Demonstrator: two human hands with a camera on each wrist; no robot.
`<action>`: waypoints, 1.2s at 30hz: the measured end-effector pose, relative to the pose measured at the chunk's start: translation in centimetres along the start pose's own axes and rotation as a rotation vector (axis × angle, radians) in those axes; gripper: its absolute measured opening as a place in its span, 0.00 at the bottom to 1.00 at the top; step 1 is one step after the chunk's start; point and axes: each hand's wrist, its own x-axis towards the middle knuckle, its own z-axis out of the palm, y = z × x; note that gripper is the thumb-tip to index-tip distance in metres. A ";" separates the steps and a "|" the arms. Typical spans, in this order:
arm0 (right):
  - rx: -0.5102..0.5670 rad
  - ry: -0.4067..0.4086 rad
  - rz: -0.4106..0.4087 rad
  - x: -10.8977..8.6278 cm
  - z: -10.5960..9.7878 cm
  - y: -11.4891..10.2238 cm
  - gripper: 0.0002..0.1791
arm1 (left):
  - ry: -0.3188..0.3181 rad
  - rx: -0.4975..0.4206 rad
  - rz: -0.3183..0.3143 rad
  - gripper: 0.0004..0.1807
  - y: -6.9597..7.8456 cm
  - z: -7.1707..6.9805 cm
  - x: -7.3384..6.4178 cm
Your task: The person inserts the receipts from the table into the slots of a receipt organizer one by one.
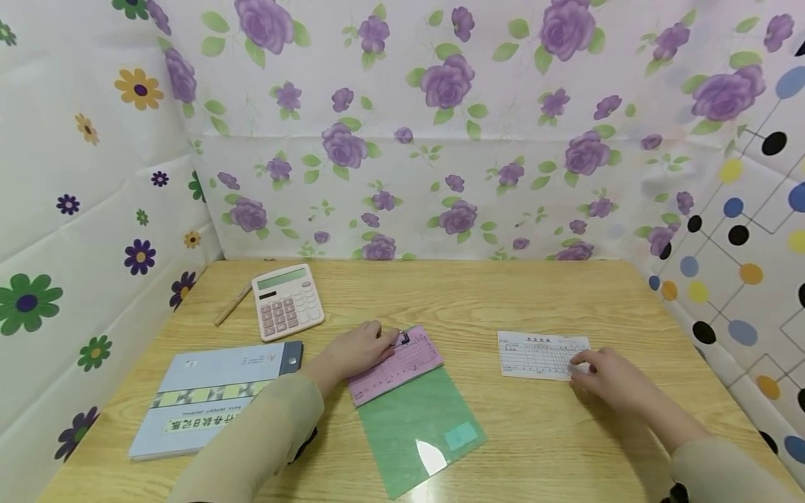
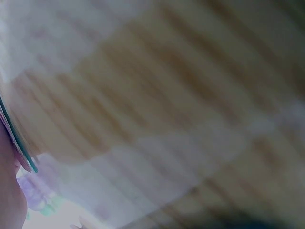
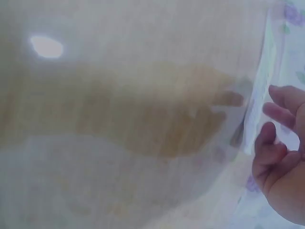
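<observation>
My left hand point(image 1: 355, 356) grips the upper left edge of a green clipboard point(image 1: 415, 433), its fingertips beside the small black clip point(image 1: 404, 338). Pink printed forms point(image 1: 397, 369) lie across the board's top part. Only a thin edge of the clipboard point(image 2: 16, 138) shows in the left wrist view, next to part of that hand. My right hand point(image 1: 606, 377) is at the right end of a white printed slip point(image 1: 534, 356) lying on the table. In the right wrist view its fingers point(image 3: 279, 112) are loosely bent close to the slip point(image 3: 259, 90), thumb and forefinger apart.
A light blue account book point(image 1: 189, 384) lies at the left, partly behind my left sleeve point(image 1: 258, 436). Farther back are a white and pink calculator point(image 1: 288, 302) and a tan pen point(image 1: 233, 304). Flowered cloth walls point(image 1: 402, 195) bound the wooden table point(image 1: 465, 297) at the back and sides.
</observation>
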 end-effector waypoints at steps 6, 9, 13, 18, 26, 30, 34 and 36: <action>-0.043 0.005 0.016 1.3 -1.3 2.3 0.24 | -0.005 0.008 -0.007 0.20 0.0 -0.1 0.0; -0.040 -0.019 0.005 1.9 -1.7 3.8 0.29 | -0.010 0.013 -0.013 0.21 0.0 0.0 0.0; -0.021 -0.044 -0.016 2.2 -2.0 4.9 0.32 | -0.015 0.015 -0.008 0.22 0.0 0.0 -0.1; -0.013 -0.074 0.001 2.4 -1.9 5.7 0.33 | -0.015 0.015 -0.010 0.23 0.0 0.1 0.0; -0.016 -0.080 0.047 2.5 -1.2 6.6 0.33 | -0.029 -0.005 -0.022 0.24 0.0 0.0 0.0; -0.016 -0.066 0.017 2.6 -1.2 6.6 0.30 | -0.033 -0.008 -0.027 0.24 0.1 -0.1 -0.1; -0.009 -0.074 0.029 2.6 -1.0 6.5 0.30 | -0.028 -0.016 -0.021 0.23 0.1 -0.1 -0.1; -0.001 -0.080 0.035 2.6 -0.9 6.4 0.30 | -0.029 -0.010 -0.021 0.23 0.1 -0.1 -0.1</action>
